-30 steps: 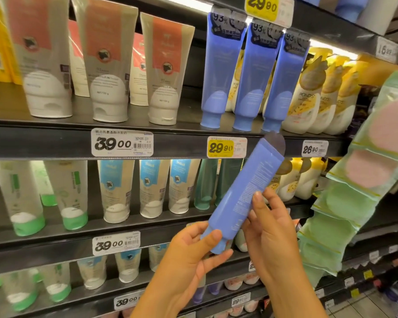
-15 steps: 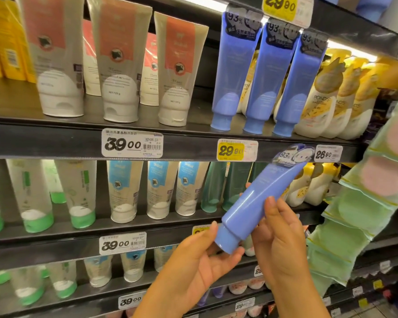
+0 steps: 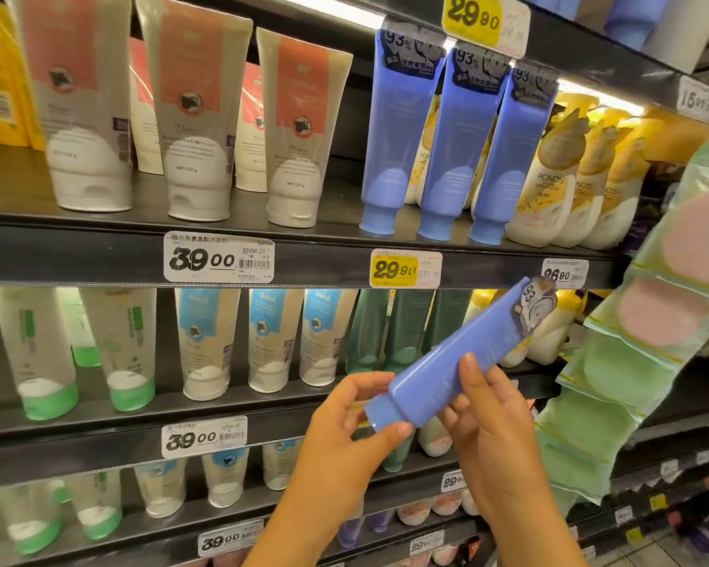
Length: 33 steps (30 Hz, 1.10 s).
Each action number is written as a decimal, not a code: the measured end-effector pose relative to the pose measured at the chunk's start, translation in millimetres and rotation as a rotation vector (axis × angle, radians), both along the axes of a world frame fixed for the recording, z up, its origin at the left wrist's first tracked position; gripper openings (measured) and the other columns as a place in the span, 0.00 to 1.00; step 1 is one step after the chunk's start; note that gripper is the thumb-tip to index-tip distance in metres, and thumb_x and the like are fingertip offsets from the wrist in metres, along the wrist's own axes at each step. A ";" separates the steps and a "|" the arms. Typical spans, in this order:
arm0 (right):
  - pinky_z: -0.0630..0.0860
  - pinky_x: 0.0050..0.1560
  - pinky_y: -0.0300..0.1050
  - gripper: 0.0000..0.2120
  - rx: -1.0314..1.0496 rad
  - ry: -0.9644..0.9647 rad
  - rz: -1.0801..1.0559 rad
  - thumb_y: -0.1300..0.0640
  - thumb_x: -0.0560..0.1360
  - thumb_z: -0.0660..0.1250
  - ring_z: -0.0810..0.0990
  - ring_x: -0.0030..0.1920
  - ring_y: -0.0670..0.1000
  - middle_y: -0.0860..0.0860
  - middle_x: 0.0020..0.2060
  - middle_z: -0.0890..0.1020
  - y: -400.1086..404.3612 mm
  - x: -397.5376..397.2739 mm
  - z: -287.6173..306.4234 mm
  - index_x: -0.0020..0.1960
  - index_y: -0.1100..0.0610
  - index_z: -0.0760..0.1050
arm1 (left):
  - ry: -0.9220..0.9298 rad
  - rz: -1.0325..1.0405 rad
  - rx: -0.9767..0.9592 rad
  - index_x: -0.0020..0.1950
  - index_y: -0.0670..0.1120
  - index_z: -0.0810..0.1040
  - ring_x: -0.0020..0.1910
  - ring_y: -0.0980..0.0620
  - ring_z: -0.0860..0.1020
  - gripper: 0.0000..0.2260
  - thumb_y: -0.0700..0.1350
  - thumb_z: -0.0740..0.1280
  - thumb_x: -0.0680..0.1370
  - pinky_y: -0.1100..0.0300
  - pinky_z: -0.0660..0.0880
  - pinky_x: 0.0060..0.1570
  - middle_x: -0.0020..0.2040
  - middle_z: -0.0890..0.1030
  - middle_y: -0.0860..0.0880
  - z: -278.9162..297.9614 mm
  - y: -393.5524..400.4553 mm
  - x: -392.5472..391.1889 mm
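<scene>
A blue tube [image 3: 459, 358] with a dark label at its flat end lies tilted in front of the shelves, cap at lower left, labelled end up to the right. My left hand [image 3: 344, 435] curls round the cap end, thumb under it and fingers above. My right hand [image 3: 488, 419] grips the tube's lower body from behind, fingers wrapped over the front. Three matching blue tubes [image 3: 451, 141] stand cap-down on the upper shelf [image 3: 324, 263].
White and red tubes [image 3: 189, 116] fill the upper shelf's left, yellow Pond's tubes [image 3: 549, 186] its right. Green, blue and teal tubes [image 3: 205, 341] stand on the shelf below. A hanging strip of green and pink packets [image 3: 651, 321] juts out at right.
The tube has been turned about its length, so its labelled face now shows. It also tilted flatter. My left hand moved from under the cap to curling round it.
</scene>
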State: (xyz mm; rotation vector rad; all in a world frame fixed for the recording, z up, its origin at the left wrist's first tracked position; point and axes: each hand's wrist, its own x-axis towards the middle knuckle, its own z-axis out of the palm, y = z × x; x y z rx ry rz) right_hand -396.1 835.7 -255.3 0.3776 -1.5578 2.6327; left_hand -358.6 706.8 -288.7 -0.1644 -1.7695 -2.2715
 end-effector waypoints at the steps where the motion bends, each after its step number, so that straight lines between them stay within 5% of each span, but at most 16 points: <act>1: 0.80 0.41 0.41 0.16 0.000 -0.015 0.017 0.52 0.69 0.64 0.84 0.48 0.52 0.54 0.46 0.85 1.2 -0.4 -0.1 0.54 0.59 0.77 | 0.030 0.046 -0.075 0.52 0.54 0.80 0.51 0.58 0.80 0.21 0.30 0.71 0.69 0.67 0.76 0.47 0.52 0.82 0.54 -0.4 -0.1 -0.1; 8: 0.82 0.43 0.45 0.08 -0.118 -0.089 0.044 0.57 0.69 0.64 0.84 0.44 0.53 0.56 0.42 0.84 5.0 0.0 -3.0 0.46 0.55 0.80 | 0.222 0.329 -0.463 0.52 0.62 0.74 0.53 0.63 0.74 0.28 0.30 0.70 0.67 0.73 0.70 0.50 0.52 0.76 0.60 -0.8 6.1 3.1; 17: 0.82 0.41 0.45 0.13 -0.151 -0.087 0.051 0.58 0.67 0.65 0.84 0.45 0.53 0.56 0.45 0.85 10.3 0.6 1.7 0.51 0.56 0.76 | 0.254 0.355 -0.500 0.53 0.57 0.75 0.53 0.62 0.74 0.25 0.29 0.71 0.68 0.70 0.71 0.51 0.53 0.76 0.56 5.4 12.1 4.0; 20: 0.81 0.41 0.44 0.14 -0.129 -0.073 0.093 0.57 0.68 0.65 0.84 0.44 0.52 0.55 0.44 0.84 12.5 0.0 2.3 0.52 0.59 0.76 | 0.164 0.267 -0.374 0.53 0.53 0.78 0.55 0.62 0.75 0.23 0.29 0.72 0.66 0.67 0.74 0.50 0.55 0.76 0.55 5.4 11.8 2.9; 26: 0.80 0.39 0.44 0.15 -0.109 -0.033 0.148 0.58 0.70 0.63 0.83 0.43 0.51 0.53 0.45 0.83 19.2 0.8 8.4 0.57 0.59 0.75 | -0.184 -0.099 0.097 0.50 0.47 0.82 0.41 0.52 0.82 0.20 0.37 0.74 0.59 0.58 0.79 0.42 0.47 0.84 0.48 6.6 14.3 2.7; 33: 0.82 0.41 0.50 0.22 -0.032 -0.066 0.097 0.61 0.67 0.66 0.84 0.44 0.54 0.54 0.48 0.84 24.7 2.6 14.1 0.61 0.59 0.74 | -0.252 -0.412 0.414 0.47 0.45 0.84 0.40 0.50 0.82 0.17 0.39 0.76 0.60 0.54 0.80 0.42 0.45 0.84 0.45 14.4 17.0 9.4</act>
